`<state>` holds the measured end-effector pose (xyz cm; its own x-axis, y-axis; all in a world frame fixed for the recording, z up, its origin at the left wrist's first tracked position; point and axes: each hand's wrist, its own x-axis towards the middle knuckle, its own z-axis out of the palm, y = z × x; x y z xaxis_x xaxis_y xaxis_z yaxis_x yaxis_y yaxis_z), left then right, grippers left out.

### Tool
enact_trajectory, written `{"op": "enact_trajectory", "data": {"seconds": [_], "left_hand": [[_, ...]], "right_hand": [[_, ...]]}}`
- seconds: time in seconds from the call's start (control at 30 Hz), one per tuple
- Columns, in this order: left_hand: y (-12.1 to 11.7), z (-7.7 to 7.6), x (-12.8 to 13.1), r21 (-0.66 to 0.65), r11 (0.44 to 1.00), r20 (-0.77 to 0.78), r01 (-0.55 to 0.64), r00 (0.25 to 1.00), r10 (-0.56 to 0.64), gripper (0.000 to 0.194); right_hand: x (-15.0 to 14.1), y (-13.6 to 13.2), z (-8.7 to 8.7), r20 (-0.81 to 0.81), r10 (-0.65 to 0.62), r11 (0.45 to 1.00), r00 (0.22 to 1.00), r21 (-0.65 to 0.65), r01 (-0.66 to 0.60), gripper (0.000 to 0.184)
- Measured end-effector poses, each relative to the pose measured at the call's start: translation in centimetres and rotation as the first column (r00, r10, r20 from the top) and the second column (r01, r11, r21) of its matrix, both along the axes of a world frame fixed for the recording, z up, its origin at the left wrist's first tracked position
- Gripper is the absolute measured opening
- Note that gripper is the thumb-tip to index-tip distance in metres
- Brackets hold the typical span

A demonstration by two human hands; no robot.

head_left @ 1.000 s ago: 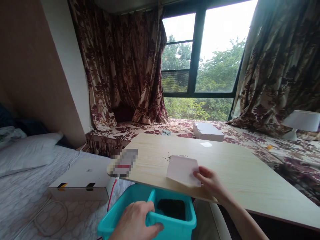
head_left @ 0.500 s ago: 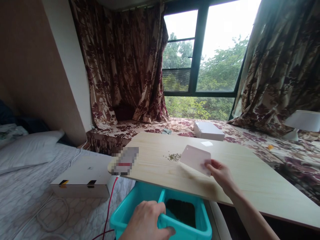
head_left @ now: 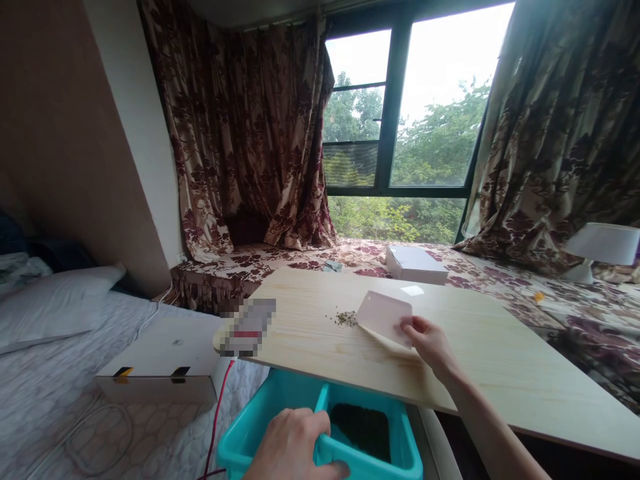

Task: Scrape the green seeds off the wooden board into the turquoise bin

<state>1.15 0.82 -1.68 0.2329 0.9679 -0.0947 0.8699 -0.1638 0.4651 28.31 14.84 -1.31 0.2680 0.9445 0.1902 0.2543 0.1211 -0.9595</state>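
Observation:
My right hand (head_left: 424,339) pinches the right end of a thin, pale, translucent scraper sheet (head_left: 384,316). The sheet is tilted over the wooden board, its left edge close beside a small scatter of greenish-brown bits (head_left: 346,319). Below the board's front edge stands a turquoise two-compartment bin (head_left: 413,460). Around its middle divider my left hand (head_left: 295,440) is closed, thumb on the right side. Dark, fine material (head_left: 364,428) lies in the right compartment. My left hand hides part of the left compartment.
The pale wooden board (head_left: 480,360) spans the middle and right. A pixelated flat object (head_left: 250,327) lies at its left end, with a red cable (head_left: 223,400) below. White boxes rest on the bed (head_left: 165,353) and window ledge (head_left: 416,264). A lamp (head_left: 603,243) stands right.
My right hand has moved slightly left with the scraper sheet, lowering it nearer the board and the scattered bits. My left hand keeps its hold on the bin's divider.

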Motion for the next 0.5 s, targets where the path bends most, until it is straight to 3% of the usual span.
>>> {"op": "enact_trajectory", "data": {"seconds": [0.5], "left_hand": [[0.1, 0.5, 0.0, -0.011, 1.000, -0.009, 0.012, 1.000, -0.012, 0.018]], "right_hand": [[0.4, -2.1, 1.2, -0.023, 0.022, 1.000, 0.999, -0.004, -0.022, 0.023]]}}
